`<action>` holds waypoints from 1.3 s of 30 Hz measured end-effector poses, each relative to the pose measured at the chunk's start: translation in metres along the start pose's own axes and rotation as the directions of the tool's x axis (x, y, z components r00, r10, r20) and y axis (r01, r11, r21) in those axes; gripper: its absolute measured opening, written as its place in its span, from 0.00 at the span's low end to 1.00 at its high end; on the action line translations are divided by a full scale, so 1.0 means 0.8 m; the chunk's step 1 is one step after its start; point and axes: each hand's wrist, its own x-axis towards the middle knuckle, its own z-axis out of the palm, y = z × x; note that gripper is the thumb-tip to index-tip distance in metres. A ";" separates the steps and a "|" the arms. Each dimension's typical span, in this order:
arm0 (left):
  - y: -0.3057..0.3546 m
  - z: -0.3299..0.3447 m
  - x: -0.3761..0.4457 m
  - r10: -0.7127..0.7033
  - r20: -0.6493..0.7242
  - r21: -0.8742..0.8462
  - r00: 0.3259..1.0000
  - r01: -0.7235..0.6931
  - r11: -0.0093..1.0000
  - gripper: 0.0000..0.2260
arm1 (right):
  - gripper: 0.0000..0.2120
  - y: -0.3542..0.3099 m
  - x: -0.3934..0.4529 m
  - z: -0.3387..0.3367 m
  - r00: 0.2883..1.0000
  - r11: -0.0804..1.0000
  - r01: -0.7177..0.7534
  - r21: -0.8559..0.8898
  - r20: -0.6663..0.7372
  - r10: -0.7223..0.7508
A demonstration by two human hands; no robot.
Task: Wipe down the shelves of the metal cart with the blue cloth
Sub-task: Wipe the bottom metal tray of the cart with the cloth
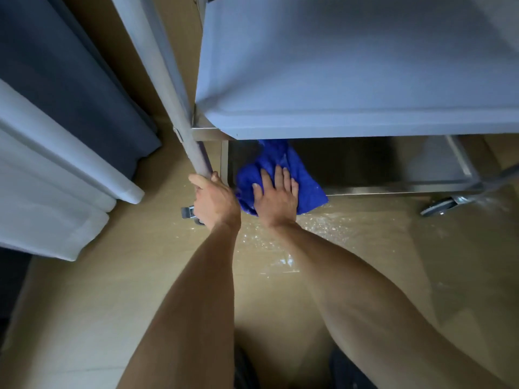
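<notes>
A person bent over a metal cart (351, 127) and worked at its lowest level, seen from a head-worn camera looking down along both bare forearms. The right hand (276, 199) lay flat, fingers straight and slightly spread, pressing the blue cloth (283, 164) onto the near left corner of the bottom shelf (393, 169). The cloth was bunched, its near edge hanging over the shelf's front lip and its far end reaching back under the shelf above (351, 66), whose pale surface filled the upper right of the view. The left hand (214, 202) gripped the lower end of the cart's upright post (179, 113), fingers curled round it just beside the cloth. A caster wheel (441, 206) showed beneath the cart's right end, and part of another caster's metal fitting (188, 212) showed just left of the left hand. The tan floor (393, 262) in front of the cart glistened with bright wet-looking specks. Dark blue curtains (64, 68) and white fabric (47, 178) hung at the left.
</notes>
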 end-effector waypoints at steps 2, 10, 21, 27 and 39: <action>0.003 -0.005 -0.006 0.013 0.019 -0.005 1.000 -0.013 1.000 0.17 | 0.26 0.047 0.001 -0.015 0.993 0.993 -0.114 0.009 -0.027 0.114; 0.005 -0.003 -0.012 0.042 0.009 0.021 0.999 -0.043 0.999 0.14 | 0.27 0.212 0.031 -0.071 0.806 0.812 -0.576 0.092 -0.099 0.583; -0.009 0.009 -0.001 0.139 -0.024 0.042 0.990 -0.138 0.990 0.16 | 0.29 0.008 0.023 0.003 0.995 0.999 0.004 -0.052 -0.100 -0.009; -0.004 0.009 -0.002 0.087 0.008 0.044 0.996 -0.087 0.995 0.17 | 0.32 -0.056 0.007 0.020 0.993 0.993 0.118 0.006 -0.007 -0.118; 0.014 0.029 -0.022 -0.048 -0.121 -0.034 0.991 0.044 0.998 0.17 | 0.23 0.202 0.032 -0.027 0.828 0.886 -0.418 0.199 -0.317 0.462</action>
